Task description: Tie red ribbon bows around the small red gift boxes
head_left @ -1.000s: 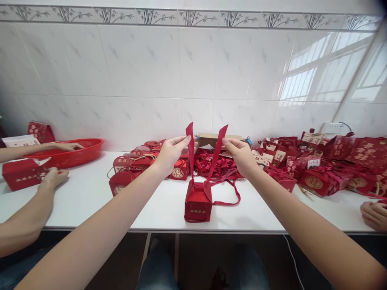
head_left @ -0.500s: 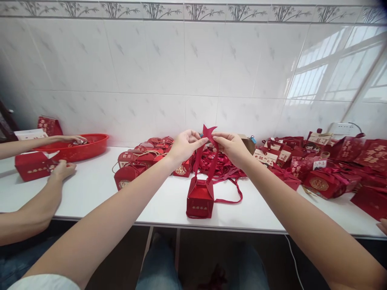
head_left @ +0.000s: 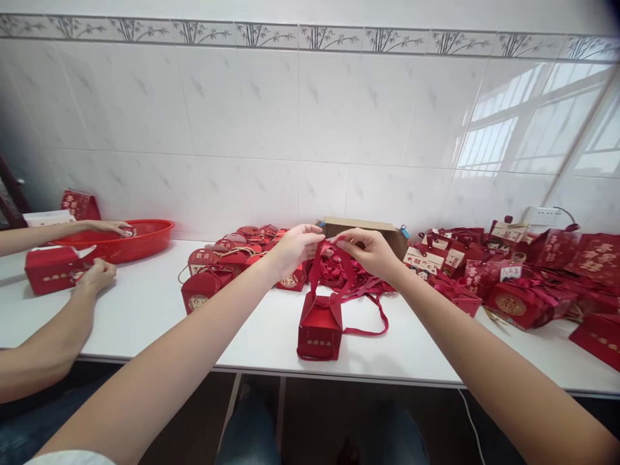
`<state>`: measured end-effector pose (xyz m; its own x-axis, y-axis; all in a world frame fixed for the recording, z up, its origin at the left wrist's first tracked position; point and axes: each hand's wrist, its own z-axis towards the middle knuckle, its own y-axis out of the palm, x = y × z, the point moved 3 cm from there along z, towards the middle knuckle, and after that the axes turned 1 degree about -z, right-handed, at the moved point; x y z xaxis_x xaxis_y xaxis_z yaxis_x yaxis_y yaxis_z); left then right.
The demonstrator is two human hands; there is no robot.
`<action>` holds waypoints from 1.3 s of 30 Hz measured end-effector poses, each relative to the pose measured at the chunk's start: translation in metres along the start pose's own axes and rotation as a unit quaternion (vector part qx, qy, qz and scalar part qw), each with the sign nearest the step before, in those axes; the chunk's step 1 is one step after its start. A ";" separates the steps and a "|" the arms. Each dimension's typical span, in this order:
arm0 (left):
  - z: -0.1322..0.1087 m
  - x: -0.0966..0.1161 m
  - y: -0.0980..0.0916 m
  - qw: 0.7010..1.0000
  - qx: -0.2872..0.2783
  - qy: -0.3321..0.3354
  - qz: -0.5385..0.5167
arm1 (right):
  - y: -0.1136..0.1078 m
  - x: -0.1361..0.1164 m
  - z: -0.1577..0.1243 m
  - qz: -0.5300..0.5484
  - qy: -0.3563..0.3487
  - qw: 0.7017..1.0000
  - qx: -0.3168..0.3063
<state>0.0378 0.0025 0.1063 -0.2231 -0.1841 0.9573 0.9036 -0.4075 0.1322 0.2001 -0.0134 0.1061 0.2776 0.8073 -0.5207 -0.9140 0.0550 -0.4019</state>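
Observation:
A small red box (head_left: 320, 328) with gold writing stands near the front edge of the white table (head_left: 261, 339). Red ribbon (head_left: 314, 274) rises from its top to my two hands, and another length loops on the table to its right. My left hand (head_left: 301, 248) pinches the ribbon's upper part between thumb and fingers. Close beside it, my right hand (head_left: 365, 248) has its fingertips closed on the ribbon too. Behind the hands lies a heap of red ribbons (head_left: 358, 282).
Red boxes (head_left: 237, 258) stand in rows left of centre. More decorated boxes (head_left: 518, 300) crowd the right. An open carton (head_left: 363, 225) is by the wall. At left, another person's hands are at a red basket (head_left: 155, 240) and a red box (head_left: 51, 270).
The pointed ribbon ends no longer stand up above my fingers. Both hands are slightly lower against the background, uncovering the carton. The view has tilted up a little.

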 end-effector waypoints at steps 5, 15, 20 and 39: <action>0.002 -0.006 -0.003 0.998 -0.016 -0.029 -0.051 | -0.002 0.002 -0.006 -0.229 -0.149 0.961 -0.045; -0.002 -0.007 0.000 0.997 0.048 0.058 0.034 | 0.004 0.002 -0.015 -0.271 -0.137 0.952 0.024; -0.015 -0.004 -0.010 0.938 0.120 0.213 0.247 | 0.007 0.016 -0.027 0.007 0.067 0.975 0.210; -0.066 -0.088 -0.103 0.884 0.119 0.067 0.446 | -0.014 0.074 -0.143 -0.285 0.200 0.936 0.040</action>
<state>-0.0597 0.0014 -0.0088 0.5909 -0.4488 0.6704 0.7895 0.1508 -0.5949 0.2751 -0.0385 -0.0344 0.8015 0.3486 -0.4859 -0.5980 0.4670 -0.6514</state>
